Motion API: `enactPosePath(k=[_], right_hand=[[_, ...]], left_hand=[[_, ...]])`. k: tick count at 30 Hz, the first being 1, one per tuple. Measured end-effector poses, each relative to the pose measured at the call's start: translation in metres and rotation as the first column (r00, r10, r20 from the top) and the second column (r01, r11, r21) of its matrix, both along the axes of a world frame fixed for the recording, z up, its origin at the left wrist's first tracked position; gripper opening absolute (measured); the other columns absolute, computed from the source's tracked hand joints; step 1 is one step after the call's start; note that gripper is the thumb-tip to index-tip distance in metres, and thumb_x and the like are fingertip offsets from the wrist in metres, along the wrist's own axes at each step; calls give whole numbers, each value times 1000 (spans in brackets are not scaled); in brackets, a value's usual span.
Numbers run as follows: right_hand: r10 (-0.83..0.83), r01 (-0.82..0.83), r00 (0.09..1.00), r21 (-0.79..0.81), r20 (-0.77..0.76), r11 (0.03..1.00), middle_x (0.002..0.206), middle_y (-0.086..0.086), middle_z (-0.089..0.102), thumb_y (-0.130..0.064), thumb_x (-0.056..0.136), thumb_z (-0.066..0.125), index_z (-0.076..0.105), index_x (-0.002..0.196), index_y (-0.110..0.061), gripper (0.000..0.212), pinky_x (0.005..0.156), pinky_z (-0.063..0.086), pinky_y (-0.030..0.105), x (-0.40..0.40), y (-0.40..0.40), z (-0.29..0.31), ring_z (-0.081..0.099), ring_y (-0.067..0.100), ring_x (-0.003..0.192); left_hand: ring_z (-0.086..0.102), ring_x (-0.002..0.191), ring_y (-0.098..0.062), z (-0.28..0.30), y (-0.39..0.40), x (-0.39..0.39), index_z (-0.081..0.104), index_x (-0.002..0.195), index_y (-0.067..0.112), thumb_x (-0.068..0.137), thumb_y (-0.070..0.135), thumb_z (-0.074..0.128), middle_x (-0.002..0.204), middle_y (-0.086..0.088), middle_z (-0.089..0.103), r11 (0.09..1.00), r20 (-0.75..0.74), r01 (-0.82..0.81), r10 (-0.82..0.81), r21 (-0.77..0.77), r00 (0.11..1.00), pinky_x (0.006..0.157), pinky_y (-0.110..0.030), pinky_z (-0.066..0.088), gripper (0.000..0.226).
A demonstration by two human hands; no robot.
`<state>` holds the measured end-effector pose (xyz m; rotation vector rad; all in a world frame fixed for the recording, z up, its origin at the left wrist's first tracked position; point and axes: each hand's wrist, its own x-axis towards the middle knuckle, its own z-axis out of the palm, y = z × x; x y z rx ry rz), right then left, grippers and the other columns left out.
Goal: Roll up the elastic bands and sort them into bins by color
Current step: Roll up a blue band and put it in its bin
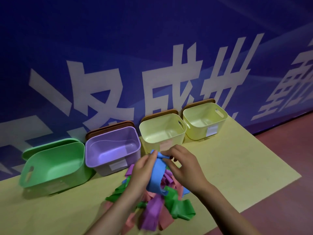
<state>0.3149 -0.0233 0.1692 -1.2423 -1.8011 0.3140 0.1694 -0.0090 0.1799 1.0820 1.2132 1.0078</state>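
A blue elastic band (156,175) hangs between my two hands above a pile of green, purple and pink bands (157,207) on the yellow mat. My left hand (141,173) pinches the band's top end from the left. My right hand (183,165) pinches the same top end from the right, where the band bunches up. Behind the pile stand a tilted green bin (50,177), a purple bin (91,160) and two pale yellow bins (145,136) (203,133). All the bins look empty.
The yellow mat (237,167) covers a reddish floor (279,192) and ends at the right and front. A blue wall with large white characters (152,65) rises right behind the bins. Brown lids (110,128) lean behind three bins, a green lid behind the green one.
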Motion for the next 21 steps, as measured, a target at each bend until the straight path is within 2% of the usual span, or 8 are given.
enactPosePath(k=[2, 6, 8, 10, 12, 15, 18, 21], right_hand=[[23, -23, 1000, 21, 18, 1000, 87, -4, 59, -23, 90, 60, 69, 103, -14, 18, 72, 43, 18, -8, 1, 0, 55, 8, 84], [78, -95, 985, -110, -153, 989, 97, -3, 63, -26, 92, 56, 69, 110, -19, 24, 76, 47, 20, -25, -3, 4, 60, 8, 92], [25, -97, 959, -242, -282, 965, 98, -1, 65, -30, 92, 57, 65, 114, -27, 23, 78, 47, 17, -35, -7, 5, 60, 4, 92], [-66, -116, 890, -365, -450, 924, 99, 5, 67, -21, 94, 59, 64, 110, -33, 21, 75, 48, 15, -46, -8, 4, 60, 4, 86], [-136, -121, 842, -429, -522, 895, 97, 12, 70, -11, 94, 59, 69, 102, -23, 18, 71, 48, 15, -52, -5, 3, 60, 9, 83], [-117, -113, 873, -430, -473, 895, 87, 17, 70, -7, 91, 62, 71, 94, -8, 9, 69, 48, 26, -52, 1, -1, 60, 12, 74], [-61, -116, 909, -390, -413, 913, 79, 5, 68, -10, 90, 65, 69, 91, -13, 5, 65, 45, 22, -47, 12, -4, 55, 4, 68], [22, -123, 951, -313, -308, 942, 78, -9, 63, -21, 89, 62, 65, 87, -21, 4, 64, 42, 18, -42, 23, -4, 53, 2, 68]], left_hand=[[62, 71, -4, 0, 0, -10, 70, 87, 21, 95, 31, 52, 80, 4, 69, 1000, -8, -2, 2, 13, 1000, 67, -20, 45, 22], [60, 73, -12, 1, 1, -31, 67, 88, 21, 97, 28, 50, 79, 2, 67, 1000, -27, 8, -7, 15, 1000, 71, -28, 44, 21], [59, 70, -11, 1, 3, -41, 65, 89, 21, 97, 29, 49, 79, 2, 67, 998, -64, 44, -42, 40, 997, 69, -27, 43, 19], [58, 70, -11, 2, 2, -46, 63, 91, 23, 98, 28, 48, 81, 1, 65, 993, -100, 107, -101, 58, 990, 67, -27, 43, 17], [58, 70, -13, 2, 1, -48, 61, 89, 26, 98, 26, 49, 81, 1, 64, 987, -126, 149, -141, 56, 982, 68, -28, 43, 16], [55, 67, -9, -5, 3, -50, 62, 87, 21, 96, 29, 53, 78, -2, 62, 984, -184, 153, -135, 88, 974, 64, -24, 41, 16], [48, 61, -11, -10, 9, -51, 61, 87, -1, 93, 36, 57, 73, -10, 55, 990, -244, 92, -64, 104, 968, 58, -25, 35, 38], [44, 59, -13, -11, 17, -45, 56, 82, -6, 95, 31, 53, 69, -9, 51, 994, -326, 54, -21, 93, 945, 53, -23, 31, 39]])
